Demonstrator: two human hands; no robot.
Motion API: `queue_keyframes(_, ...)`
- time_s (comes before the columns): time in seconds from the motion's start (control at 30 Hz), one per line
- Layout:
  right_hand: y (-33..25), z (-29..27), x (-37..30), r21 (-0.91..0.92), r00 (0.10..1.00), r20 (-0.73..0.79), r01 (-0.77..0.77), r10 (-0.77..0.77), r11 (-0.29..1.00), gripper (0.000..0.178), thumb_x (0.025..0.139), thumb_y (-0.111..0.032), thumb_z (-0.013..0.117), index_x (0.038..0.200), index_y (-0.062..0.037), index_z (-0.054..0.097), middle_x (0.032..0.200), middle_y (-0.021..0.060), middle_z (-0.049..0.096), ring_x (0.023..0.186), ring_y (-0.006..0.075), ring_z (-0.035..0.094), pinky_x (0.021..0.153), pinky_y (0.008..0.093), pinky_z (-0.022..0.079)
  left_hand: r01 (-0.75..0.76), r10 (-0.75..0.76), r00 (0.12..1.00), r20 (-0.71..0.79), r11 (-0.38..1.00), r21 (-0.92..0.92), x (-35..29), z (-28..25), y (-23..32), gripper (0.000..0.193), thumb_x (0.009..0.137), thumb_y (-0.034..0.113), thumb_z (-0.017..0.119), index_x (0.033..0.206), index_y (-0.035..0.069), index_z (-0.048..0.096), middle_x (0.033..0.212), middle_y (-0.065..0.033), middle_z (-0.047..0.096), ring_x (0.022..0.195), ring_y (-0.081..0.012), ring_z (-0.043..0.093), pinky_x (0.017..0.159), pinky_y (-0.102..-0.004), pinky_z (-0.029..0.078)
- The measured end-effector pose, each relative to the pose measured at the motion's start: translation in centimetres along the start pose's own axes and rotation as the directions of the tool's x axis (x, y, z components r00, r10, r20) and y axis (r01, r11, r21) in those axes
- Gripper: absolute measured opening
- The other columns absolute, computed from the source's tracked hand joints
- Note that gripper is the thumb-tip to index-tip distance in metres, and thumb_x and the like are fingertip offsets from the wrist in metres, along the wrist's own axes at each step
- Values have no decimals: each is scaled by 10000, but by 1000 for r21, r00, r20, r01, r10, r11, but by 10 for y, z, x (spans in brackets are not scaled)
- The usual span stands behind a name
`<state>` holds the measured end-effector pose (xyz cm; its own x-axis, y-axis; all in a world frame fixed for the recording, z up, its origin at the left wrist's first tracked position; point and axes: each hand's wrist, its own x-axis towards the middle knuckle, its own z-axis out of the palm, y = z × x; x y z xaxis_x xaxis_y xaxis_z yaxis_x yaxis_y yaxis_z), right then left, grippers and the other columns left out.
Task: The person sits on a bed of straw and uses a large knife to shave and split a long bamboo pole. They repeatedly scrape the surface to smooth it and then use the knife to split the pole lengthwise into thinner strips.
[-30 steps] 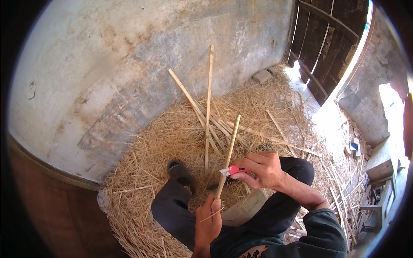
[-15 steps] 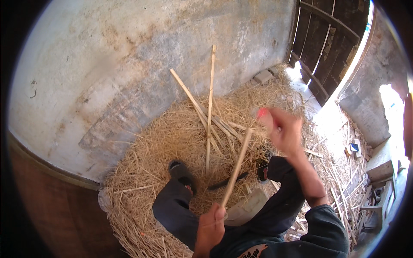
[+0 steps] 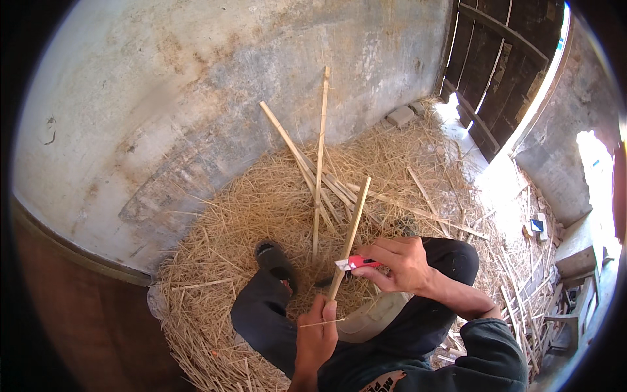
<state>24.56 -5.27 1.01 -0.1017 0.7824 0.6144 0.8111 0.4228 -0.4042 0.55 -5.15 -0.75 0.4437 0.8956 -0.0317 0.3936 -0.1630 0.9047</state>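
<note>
My left hand [image 3: 317,332] is closed round the lower end of a pale wooden stick [image 3: 356,219], which tilts up and away to the right. In my right hand [image 3: 400,264] is a red utility knife [image 3: 361,262]. Its blade lies against the stick a little above my left fist. A thin sliver [image 3: 320,323] crosses over the left hand. Between my legs a pale, light-coloured object [image 3: 372,317] shows in part, with a dark long thing [image 3: 324,282] lying on the straw just beyond it.
Straw and shavings [image 3: 215,255] cover the floor around my feet. Two long sticks [image 3: 321,137] lean against the stained wall [image 3: 196,98], with shorter strips at their foot. A brick [image 3: 400,116] lies by the wooden door [image 3: 499,65]. A wooden bench [image 3: 578,313] stands at right.
My right hand has swung down and left from above, bringing the knife blade onto the stick. My left hand keeps its hold, and the stick stands slightly steeper.
</note>
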Motion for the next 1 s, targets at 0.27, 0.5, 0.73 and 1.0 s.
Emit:
queue_keyframes(0.27,1,-3,4,-53,1000,7,3,-3,999,276,844,-354,819,996,-130,760,729,21,666,522,207,630,452,334,472,-83,91,994,-56,987,141,6,6,5,246,1075,231,506,931,32,522,606,-205,538,579,-450,601,511,-504,408)
queue_keyframes(0.5,29,-26,31,-159,978,-203,-87,53,983,194,908,-288,776,948,-98,782,693,59,690,496,204,624,446,343,469,-3,5,1000,-13,986,165,-8,4,0,309,1086,253,469,886,21,506,596,-200,484,534,-431,538,505,-475,377)
queue_keyframes(0.73,95,-84,69,-205,804,-325,-574,498,793,274,944,-351,723,1034,-97,773,711,113,713,600,266,679,563,399,517,-61,42,996,73,960,272,-19,-17,-5,217,1063,244,524,961,53,531,602,-197,549,581,-447,617,505,-505,438)
queue_keyframes(1.0,96,-73,46,-299,787,-102,-608,609,736,349,893,-348,742,1149,-111,722,792,162,721,781,363,713,721,461,544,-181,342,936,-81,667,723,87,-79,20,308,1057,345,569,951,57,550,612,-172,594,557,-406,621,507,-507,455)
